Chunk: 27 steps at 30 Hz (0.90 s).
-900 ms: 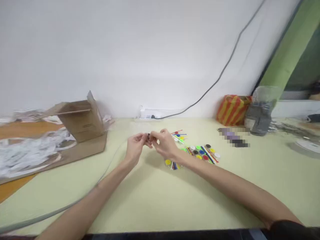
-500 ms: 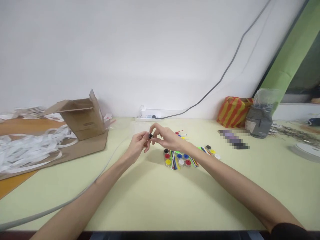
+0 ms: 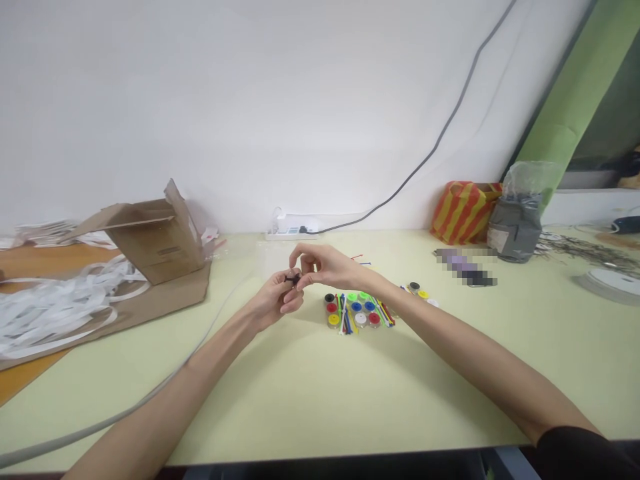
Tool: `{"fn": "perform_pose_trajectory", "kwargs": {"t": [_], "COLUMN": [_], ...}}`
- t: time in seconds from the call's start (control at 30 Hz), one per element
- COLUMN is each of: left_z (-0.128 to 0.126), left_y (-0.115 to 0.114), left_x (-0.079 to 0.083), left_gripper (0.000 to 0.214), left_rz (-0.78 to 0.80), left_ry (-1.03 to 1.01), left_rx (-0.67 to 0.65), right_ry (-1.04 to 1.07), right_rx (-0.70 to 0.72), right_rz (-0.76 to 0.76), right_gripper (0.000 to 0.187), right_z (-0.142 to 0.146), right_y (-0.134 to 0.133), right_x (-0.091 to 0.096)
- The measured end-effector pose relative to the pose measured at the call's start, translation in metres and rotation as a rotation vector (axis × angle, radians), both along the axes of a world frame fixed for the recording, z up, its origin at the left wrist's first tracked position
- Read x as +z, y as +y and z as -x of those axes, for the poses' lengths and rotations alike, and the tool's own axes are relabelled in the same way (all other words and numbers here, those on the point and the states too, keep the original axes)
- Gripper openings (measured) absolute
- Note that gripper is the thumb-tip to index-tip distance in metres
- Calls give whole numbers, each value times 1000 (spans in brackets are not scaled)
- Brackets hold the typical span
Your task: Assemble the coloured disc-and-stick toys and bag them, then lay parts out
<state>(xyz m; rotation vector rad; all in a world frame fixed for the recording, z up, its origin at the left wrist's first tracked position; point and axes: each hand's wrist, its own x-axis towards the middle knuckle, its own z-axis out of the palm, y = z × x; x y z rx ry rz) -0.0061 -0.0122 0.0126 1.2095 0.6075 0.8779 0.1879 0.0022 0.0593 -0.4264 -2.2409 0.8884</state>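
Note:
A small dark piece (image 3: 293,279) is held up over the table; its exact kind is too small to make out. My left hand (image 3: 270,303) pinches it between thumb and fingers, with the other fingers curled. From the right, my right hand (image 3: 327,263) reaches across with its index finger bent over and its thumb tip at the piece, closed on it too. Just right of the hands lie several small round clear containers with coloured tops, such as a red one (image 3: 374,319) and a yellow one (image 3: 333,321). Thin coloured plastic sticks (image 3: 347,317) lie between them.
At left, an open cardboard box (image 3: 155,250) stands by a heap of white strips (image 3: 55,300). A power strip (image 3: 293,230) sits against the wall. A striped bag (image 3: 463,213), a grey bag (image 3: 515,227) and a white reel (image 3: 615,287) are at right. A grey cable (image 3: 150,400) crosses my left forearm.
Both hands have shifted slightly left and down in the view. The dark piece has turned and shows a longer side. My left fingers are curled in more. The camera has moved slightly.

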Motion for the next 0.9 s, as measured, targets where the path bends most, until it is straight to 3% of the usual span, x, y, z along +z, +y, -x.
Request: {"fn": "perform_pose_trajectory", "kwargs": {"t": [0.23, 0.43, 0.63, 0.77, 0.9], "left_z": [-3, -2, -6, -5, -3], "left_y": [-6, -1, 3, 4, 4], "left_x": [5, 8, -2, -6, -2], "left_gripper": [31, 35, 41, 36, 36], "left_rz": [-56, -109, -145, -201, -305], "left_ry": [-3, -19, 99, 248, 397], "left_rx": [-13, 91, 159, 180, 219], "right_ry": [-45, 67, 75, -86, -582], "right_rx": [-50, -230, -257, -522, -986], "right_rz": [-91, -251, -197, -249, -269], "right_gripper": [13, 22, 5, 6, 20], "right_z": [4, 12, -4, -46, -106], "right_y": [-4, -6, 19, 53, 78], "right_x": [3, -2, -6, -7, -19]}}
